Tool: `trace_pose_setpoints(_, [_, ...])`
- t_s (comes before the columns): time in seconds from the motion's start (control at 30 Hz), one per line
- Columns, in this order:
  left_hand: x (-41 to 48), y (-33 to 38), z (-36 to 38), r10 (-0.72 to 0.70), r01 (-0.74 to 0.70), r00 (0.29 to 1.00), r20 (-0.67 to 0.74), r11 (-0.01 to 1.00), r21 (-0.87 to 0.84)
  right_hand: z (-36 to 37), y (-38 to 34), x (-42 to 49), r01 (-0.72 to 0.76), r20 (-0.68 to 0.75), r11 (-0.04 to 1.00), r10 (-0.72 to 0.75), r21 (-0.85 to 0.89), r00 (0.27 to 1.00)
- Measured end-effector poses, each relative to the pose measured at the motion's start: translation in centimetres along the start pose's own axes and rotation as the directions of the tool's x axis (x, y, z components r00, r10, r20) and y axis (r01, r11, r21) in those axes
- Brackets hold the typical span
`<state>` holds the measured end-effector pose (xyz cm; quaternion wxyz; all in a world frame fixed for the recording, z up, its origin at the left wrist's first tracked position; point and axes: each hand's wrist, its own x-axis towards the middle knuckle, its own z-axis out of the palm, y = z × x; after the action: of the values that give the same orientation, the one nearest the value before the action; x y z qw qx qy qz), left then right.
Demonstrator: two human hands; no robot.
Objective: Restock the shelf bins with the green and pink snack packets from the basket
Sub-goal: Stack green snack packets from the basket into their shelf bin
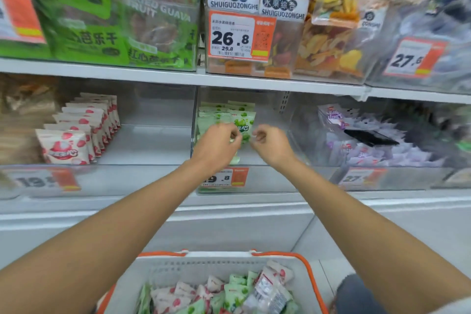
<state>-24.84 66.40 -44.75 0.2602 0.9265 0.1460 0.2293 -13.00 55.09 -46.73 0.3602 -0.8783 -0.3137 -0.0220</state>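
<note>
While both arms reach into the middle bin (276,181), we note left hand (216,146) and right hand (271,144) with fingers curled, each pinching a side edge of one green packet (244,127); packet upright between the fingertips, fronting the green row (219,111); basket (193,267) below holds mixed green and pink packets (178,297).

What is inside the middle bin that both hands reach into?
Green packets stand in a row at its left side. The left hand and right hand cover the front packet low down, so any grip is unclear.
</note>
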Motion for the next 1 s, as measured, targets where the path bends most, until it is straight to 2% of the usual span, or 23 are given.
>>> trace_pose_setpoints(0.1, [-4.6,0.8,-0.8,-0.035,0.035,0.999,-0.024,0.999,-0.007,-0.2,-1.7,-5.8,0.093,-0.112,0.995,-0.095,-0.021,0.989])
trace_pose_setpoints(0.17, [-7.8,0.1,-0.8,-0.093,0.093,0.995,0.024,0.996,-0.003,0.7,-2.1,-9.6,0.087,-0.077,0.996,-0.087,-0.008,0.993])
trace_pose_setpoints(0.23, [-11.0,-1.7,-0.3,-0.196,0.193,0.97,0.143,0.981,0.032,2.5,-1.3,-13.2,0.052,0.05,0.999,-0.052,-0.004,0.997])
trace_pose_setpoints(0.3, [-14.2,-4.6,0.6,-0.305,0.289,0.91,0.28,0.952,0.097,4.7,0.4,-16.5,0.004,0.264,1.0,0.003,-0.028,0.964])
trace_pose_setpoints(0.37, [-17.0,-7.9,1.2,-0.386,0.359,0.84,0.382,0.922,0.142,7.3,2.7,-19.3,-0.039,0.442,0.994,0.078,-0.097,0.894])
trace_pose_setpoints(0.47, [-19.6,-12.4,2.1,-0.469,0.426,0.769,0.435,0.883,0.198,10.8,6.4,-22.8,-0.097,0.591,0.964,0.23,-0.248,0.773])
trace_pose_setpoints(0.57, [-20.5,-14.2,3.2,-0.475,0.432,0.742,0.472,0.878,0.204,13.3,8.3,-24.4,-0.001,0.676,0.902,0.325,-0.432,0.662])
trace_pose_setpoints(0.73, [-21.5,-15.5,4.9,-0.463,0.415,0.719,0.518,0.884,0.215,15.8,9.1,-23.9,0.166,0.74,0.856,0.306,-0.489,0.599])
trace_pose_setpoints(0.9, [-22.6,-14.9,6.2,-0.402,0.355,0.704,0.586,0.913,0.199,17.7,9.2,-23.0,0.213,0.707,0.825,0.28,-0.523,0.65])
trace_pose_setpoints(1.0, [-23.0,-14.4,6.5,-0.368,0.339,0.705,0.606,0.926,0.167,17.8,9.5,-22.6,0.17,0.72,0.85,0.297,-0.499,0.627])
